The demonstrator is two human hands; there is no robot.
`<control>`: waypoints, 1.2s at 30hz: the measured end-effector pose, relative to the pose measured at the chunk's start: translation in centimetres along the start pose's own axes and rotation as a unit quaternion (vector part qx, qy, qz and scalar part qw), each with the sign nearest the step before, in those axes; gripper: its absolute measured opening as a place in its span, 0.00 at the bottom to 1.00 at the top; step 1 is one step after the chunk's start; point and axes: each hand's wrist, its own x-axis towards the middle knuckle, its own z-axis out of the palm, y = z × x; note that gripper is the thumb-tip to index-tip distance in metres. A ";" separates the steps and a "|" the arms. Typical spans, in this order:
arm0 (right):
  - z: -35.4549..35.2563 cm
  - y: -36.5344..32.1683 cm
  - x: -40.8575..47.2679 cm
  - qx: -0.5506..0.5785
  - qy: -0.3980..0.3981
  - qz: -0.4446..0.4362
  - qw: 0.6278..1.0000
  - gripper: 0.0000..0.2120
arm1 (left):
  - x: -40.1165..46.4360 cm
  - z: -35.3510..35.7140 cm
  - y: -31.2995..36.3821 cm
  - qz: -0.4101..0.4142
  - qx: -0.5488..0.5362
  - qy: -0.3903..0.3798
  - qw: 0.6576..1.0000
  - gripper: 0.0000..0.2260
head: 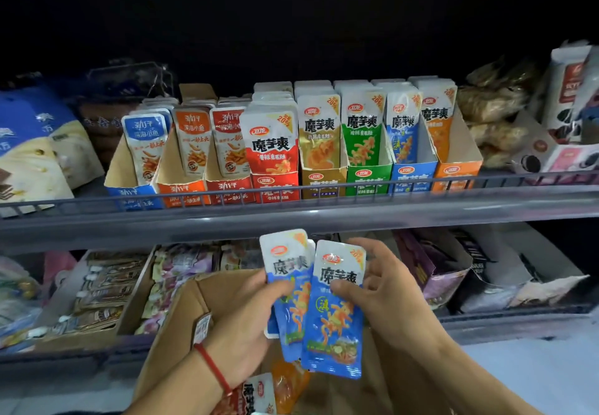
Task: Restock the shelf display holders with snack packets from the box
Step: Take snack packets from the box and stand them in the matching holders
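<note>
Over the open box, your left hand grips a sheaf of blue snack packets while your right hand pinches the front one; next, lift it into the blue holder on the shelf above.

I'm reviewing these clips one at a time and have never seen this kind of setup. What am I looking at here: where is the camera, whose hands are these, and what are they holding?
There is no robot here. A person wears a wide-angle camera on the head, so the single picture looks forward and down at their own two hands. The left hand, with a red string on its wrist, and the right hand together hold a few blue snack packets fanned upright. Below them is an open cardboard box with more packets, red and orange, at its bottom. Above is a wire-fronted shelf with a row of coloured display holders. The blue holder, second from the right, carries the same design as the held packets, so it is probably their destination.
</note>
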 end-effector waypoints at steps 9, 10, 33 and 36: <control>0.5 -0.6 0.0 0.061 -0.010 0.011 0.998 0.25 | -0.1 -1.4 -0.6 0.074 0.039 -0.039 0.996 0.21; 0.7 -0.8 -0.1 0.090 -0.013 0.014 0.996 0.25 | -0.2 -1.3 -0.6 0.074 0.032 -0.041 0.996 0.21; -6.5 -6.3 -0.4 -0.049 -0.031 -0.038 0.998 0.07 | -0.4 -1.1 2.8 0.186 0.184 0.004 0.965 0.16; -11.1 -9.1 2.0 -0.156 0.119 -0.130 0.972 0.07 | 0.9 -2.7 4.5 0.174 0.128 0.087 0.973 0.14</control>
